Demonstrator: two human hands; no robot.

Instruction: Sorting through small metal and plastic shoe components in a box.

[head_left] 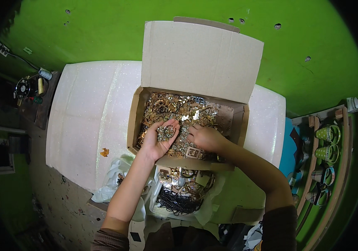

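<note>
An open cardboard box (241, 125) holds a heap of small gold and silver metal pieces (166, 104), with buckle-like shapes among them. Over its near left part, my left hand (160, 138) is cupped palm up around a small pile of shiny beads (166, 133). My right hand (206, 138) has its fingers curled down at the heap, just right of the left hand. What its fingertips hold, if anything, is hidden. A square, light-coloured buckle (193, 152) lies by the box's near wall, below the right hand.
The box stands on a glittery white surface (87, 113) with an orange scrap (104, 152) on it. Nearer me, a plastic-lined container holds buckles (202, 179) and black bead strings (179, 201). Sandals (327, 134) sit on a wooden rack (312, 167) at right.
</note>
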